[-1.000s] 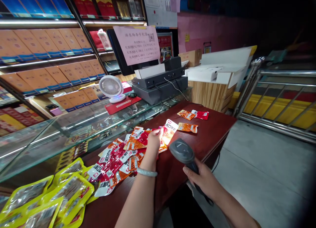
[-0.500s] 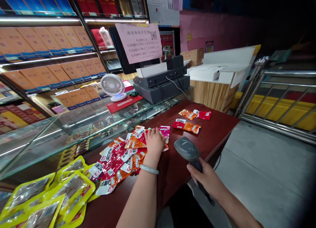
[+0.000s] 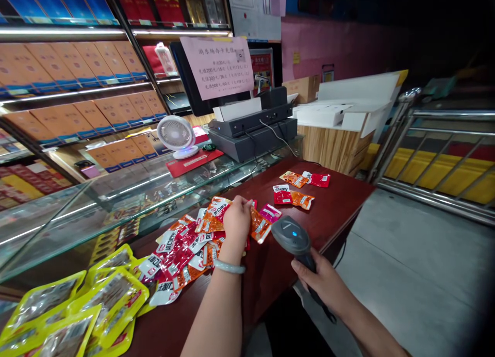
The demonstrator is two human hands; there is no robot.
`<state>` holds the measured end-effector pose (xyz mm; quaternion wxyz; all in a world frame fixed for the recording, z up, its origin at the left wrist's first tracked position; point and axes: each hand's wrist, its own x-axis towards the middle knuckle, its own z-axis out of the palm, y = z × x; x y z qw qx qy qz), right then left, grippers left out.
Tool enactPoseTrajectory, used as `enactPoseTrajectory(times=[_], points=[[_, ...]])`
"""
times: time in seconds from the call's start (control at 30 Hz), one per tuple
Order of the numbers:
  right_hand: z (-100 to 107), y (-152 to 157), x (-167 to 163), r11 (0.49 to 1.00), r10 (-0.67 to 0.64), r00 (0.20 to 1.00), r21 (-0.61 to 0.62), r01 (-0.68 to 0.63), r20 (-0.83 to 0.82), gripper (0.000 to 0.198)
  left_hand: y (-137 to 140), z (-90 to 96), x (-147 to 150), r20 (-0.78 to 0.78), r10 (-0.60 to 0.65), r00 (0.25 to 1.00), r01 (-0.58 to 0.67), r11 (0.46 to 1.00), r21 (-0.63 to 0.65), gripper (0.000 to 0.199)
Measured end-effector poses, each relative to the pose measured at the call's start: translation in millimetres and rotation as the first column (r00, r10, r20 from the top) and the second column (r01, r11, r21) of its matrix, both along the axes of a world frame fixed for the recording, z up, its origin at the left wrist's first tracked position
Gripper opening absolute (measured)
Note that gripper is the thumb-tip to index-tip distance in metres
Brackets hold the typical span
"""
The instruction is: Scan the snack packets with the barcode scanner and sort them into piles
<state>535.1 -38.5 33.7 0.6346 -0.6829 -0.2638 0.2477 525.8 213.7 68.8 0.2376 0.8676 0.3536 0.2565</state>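
My right hand [image 3: 323, 277] is wrapped round the handle of a grey barcode scanner [image 3: 292, 236], and a blue light glows on top of it. The scanner's head points toward the small packets. My left hand [image 3: 237, 216] is closed, with curled fingers, at the right side of a pile of small snack packets [image 3: 181, 248] in red, orange and white. An orange snack packet [image 3: 260, 225] shows beside its fingers, which hide the grip in part. A magenta packet [image 3: 270, 212] lies just to the right. Farther back are two pairs of packets, one with a red-and-white packet [image 3: 282, 195].
Larger yellow-edged packs [image 3: 112, 300] lie at the counter's left. Behind stands a glass display case [image 3: 77, 217] with a small white fan [image 3: 176, 135] and a monitor bearing a pink sign [image 3: 218, 65]. A metal railing [image 3: 444, 161] is on the right.
My left hand has curled its fingers, and the orange and magenta packets beside it have shifted right. The nearer pair of packets has moved slightly. The scanner's blue light has come on.
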Motion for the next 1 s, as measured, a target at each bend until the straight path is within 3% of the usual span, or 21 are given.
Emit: enactPoseTrajectory(times=[0.1, 0.17, 0.27, 0.57, 0.63, 0.8, 0.9, 0.97, 1.0], points=[[1.5, 0.9, -1.1, 1.0, 0.015, 1.0, -0.005, -0.015, 0.011, 0.054, 4.0, -3.3, 4.6, 0.191, 0.048, 0.98, 0.01, 0.956, -0.292, 0.024], [0.3, 1.4, -1.8, 0.999, 0.025, 0.999, -0.022, -0.025, 0.026, 0.054, 6.6, -8.7, 8.3, 0.295, 0.084, 0.952, 0.064, 0.886, -0.46, 0.024], [-3.1, 2.2, -2.3, 0.999, 0.028, 0.998, -0.028, -0.027, 0.051, 0.051, 8.7, -15.7, 11.7, 0.427, 0.127, 0.895, 0.183, 0.768, -0.613, 0.023], [2.8, 8.6, -1.6, 0.992, 0.128, 0.98, 0.001, -0.13, 0.15, 0.041, -3.4, -18.8, 15.2, 0.55, 0.186, 0.814, 0.437, 0.427, -0.792, 0.03], [4.2, 9.9, -1.0, 0.991, 0.134, 0.978, 0.007, -0.137, 0.162, 0.04, -6.5, -19.7, 16.5, 0.561, 0.195, 0.805, 0.466, 0.378, -0.8, 0.031], [4.9, 9.4, -2.2, 0.996, 0.085, 0.983, -0.009, -0.085, 0.165, 0.042, -13.1, -19.8, 17.7, 0.555, 0.23, 0.799, 0.455, 0.372, -0.809, 0.024], [3.2, 8.8, -3.6, 0.998, 0.058, 0.99, -0.016, -0.056, 0.132, 0.044, -19.3, -18.4, 20.3, 0.6, 0.141, 0.788, 0.522, 0.364, -0.771, 0.025], [0.4, 8.4, -3.5, 1.0, 0.03, 0.995, -0.011, -0.03, 0.099, 0.046, -20.8, -17.7, 22.9, 0.648, 0.023, 0.761, 0.585, 0.407, -0.701, 0.031], [-1.3, 8.1, -3.0, 1.0, 0.02, 0.997, -0.008, -0.02, 0.079, 0.047, -19.8, -17.5, 23.9, 0.644, -0.039, 0.764, 0.584, 0.467, -0.664, 0.035]])
